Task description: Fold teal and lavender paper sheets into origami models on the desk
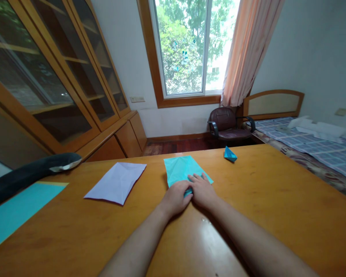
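A sheet of teal paper [181, 168] lies flat on the wooden table [276, 207], straight ahead of me. My left hand [175, 196] and my right hand [201, 189] sit side by side on its near edge. The left hand's fingers are curled over the paper's near corner and pinch it. The right hand's fingers lie flat, pressing the sheet down. A small folded blue paper boat [230, 154] stands further back and to the right, apart from both hands.
A creased lavender sheet [117, 181] lies left of the teal one. A large teal sheet [14, 211] and a dark curved object [31, 173] sit at the table's left edge. Beyond are glass-door cabinets [60, 77], a chair [229, 125], a bed [314, 146].
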### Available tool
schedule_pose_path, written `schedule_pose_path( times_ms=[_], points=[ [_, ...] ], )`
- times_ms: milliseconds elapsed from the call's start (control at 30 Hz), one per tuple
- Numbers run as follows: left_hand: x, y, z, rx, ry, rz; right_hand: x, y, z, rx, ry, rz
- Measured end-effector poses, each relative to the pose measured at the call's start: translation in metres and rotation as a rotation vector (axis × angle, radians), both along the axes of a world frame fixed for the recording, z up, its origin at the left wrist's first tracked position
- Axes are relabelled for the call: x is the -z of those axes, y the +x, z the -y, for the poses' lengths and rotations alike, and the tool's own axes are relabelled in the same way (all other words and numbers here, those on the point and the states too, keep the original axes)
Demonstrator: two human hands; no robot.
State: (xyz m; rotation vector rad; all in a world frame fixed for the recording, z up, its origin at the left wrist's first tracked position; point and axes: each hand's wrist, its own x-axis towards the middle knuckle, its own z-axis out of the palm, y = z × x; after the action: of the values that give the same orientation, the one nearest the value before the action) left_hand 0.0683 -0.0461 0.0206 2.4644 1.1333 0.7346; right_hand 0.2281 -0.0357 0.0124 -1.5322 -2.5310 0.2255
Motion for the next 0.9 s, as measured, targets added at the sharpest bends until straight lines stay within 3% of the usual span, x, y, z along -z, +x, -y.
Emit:
schedule_pose_path(
  times_ms=[200,433,600,900],
  points=[
    [0.002,-0.026,-0.016,0.027,-0.057,-0.021,0.007,0.009,-0.007,-0.079,-0.051,-0.059],
    [-0.003,-0.061,-0.029,0.01,-0.157,-0.27,0.005,0.025,-0.012,-0.121,-0.126,-0.074],
    [-0.008,-0.062,-0.025,0.014,-0.129,-0.372,0.001,0.034,-0.013,-0.133,-0.148,-0.107],
    [-0.007,-0.055,-0.025,-0.021,-0.005,-0.341,-0.001,0.04,-0.014,-0.213,-0.138,-0.176]
  ],
)
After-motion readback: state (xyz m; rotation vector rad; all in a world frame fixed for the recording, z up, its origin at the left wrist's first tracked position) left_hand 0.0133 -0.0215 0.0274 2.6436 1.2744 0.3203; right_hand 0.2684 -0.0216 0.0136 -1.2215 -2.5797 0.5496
